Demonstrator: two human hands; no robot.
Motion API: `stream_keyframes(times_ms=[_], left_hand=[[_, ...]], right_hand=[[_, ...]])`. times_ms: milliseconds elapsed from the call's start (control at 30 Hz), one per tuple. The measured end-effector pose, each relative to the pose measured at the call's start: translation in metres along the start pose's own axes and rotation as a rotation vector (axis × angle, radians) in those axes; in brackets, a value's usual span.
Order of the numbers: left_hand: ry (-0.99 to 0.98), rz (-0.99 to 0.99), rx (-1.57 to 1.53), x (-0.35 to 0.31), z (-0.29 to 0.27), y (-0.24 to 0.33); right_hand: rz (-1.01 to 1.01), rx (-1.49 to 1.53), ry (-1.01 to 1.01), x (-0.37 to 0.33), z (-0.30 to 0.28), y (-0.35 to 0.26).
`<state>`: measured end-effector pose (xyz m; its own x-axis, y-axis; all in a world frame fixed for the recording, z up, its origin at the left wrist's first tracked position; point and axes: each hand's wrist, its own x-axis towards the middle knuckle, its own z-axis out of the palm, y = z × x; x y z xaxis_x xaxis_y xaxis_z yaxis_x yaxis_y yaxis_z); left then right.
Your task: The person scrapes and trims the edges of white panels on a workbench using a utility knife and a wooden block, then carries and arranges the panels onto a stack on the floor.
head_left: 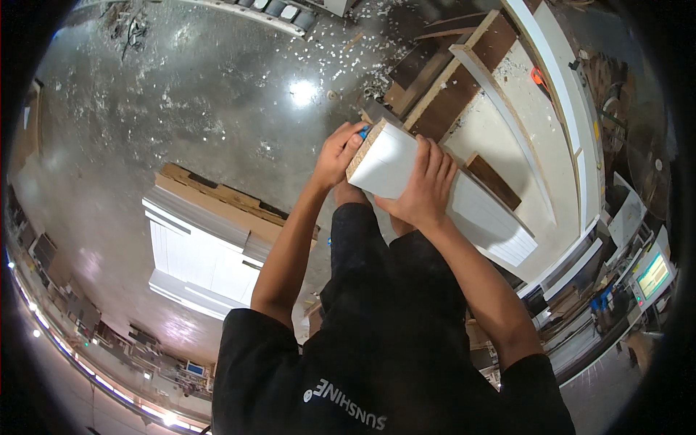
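Note:
A stack of long white boards (471, 217) lies across the right side, its near end showing raw, speckled chipboard. My left hand (338, 154) is at that end, fingers closed round a small blue object (364, 133) held against the chipboard edge. Most of the object is hidden by the fingers, so its kind cannot be made out. My right hand (428, 185) grips the stack near the same end, its fingers over the top face and its thumb at the near edge.
Right of the stack, a pale surface (525, 109) bears a brown wood block (493, 180), long strips and an orange-red tool (537, 76). More white panels (196, 254) are piled at left. White scraps litter the grey floor (232, 94). A lit screen (652, 275) stands at far right.

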<state>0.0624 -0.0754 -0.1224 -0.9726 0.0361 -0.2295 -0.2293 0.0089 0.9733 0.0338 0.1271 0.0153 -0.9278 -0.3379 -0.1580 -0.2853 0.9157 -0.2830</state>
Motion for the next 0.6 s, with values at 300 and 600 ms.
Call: stream_keyframes(times_ms=[300, 600], left_hand=[[0.108, 0.041, 0.225, 0.05, -0.043, 0.091], [-0.551, 0.566, 1.088, 0.113, 0.147, 0.202]], right_hand=[[0.021, 0.126, -0.053, -0.004, 0.007, 0.009], [-0.006, 0.149, -0.238, -0.019, -0.007, 0.016]])
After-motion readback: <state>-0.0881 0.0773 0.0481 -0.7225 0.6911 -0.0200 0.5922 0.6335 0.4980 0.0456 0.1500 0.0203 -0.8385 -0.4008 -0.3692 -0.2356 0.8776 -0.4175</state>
